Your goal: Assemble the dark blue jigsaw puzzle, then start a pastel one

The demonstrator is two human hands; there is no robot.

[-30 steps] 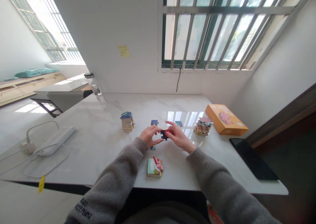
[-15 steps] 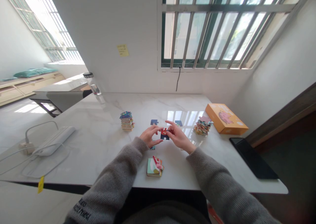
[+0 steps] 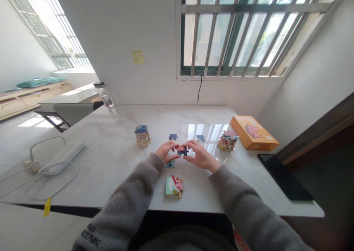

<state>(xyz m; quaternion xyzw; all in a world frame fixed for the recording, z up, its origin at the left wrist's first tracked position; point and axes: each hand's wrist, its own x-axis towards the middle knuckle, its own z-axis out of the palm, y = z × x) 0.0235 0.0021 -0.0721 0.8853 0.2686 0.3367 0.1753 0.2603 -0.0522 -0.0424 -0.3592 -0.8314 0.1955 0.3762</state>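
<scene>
A dark puzzle piece with a red patch [image 3: 182, 150] is pinched at its two sides above the table's middle. My left hand [image 3: 167, 151] closes on its left edge, and my right hand [image 3: 199, 154] on its right edge. Beyond the hands lie a blue piece [image 3: 173, 137] on the left and a blue-green one [image 3: 200, 138] on the right. Another piece [image 3: 170, 164] is partly hidden below my left hand. Nearer the front edge sits a small pile of pieces [image 3: 173, 187], a pale green one and a pink figure on top.
Tall stacks of pieces stand at left [image 3: 142, 136] and right [image 3: 227, 140]. An orange box [image 3: 253, 133] and a black tablet [image 3: 284, 177] lie at right. A power strip [image 3: 65, 158] with cables is at left, a bottle [image 3: 106, 96] behind.
The held piece has turned and shifted slightly left. My right hand's raised index finger has come down to the piece, and more of the piece below my left hand shows.
</scene>
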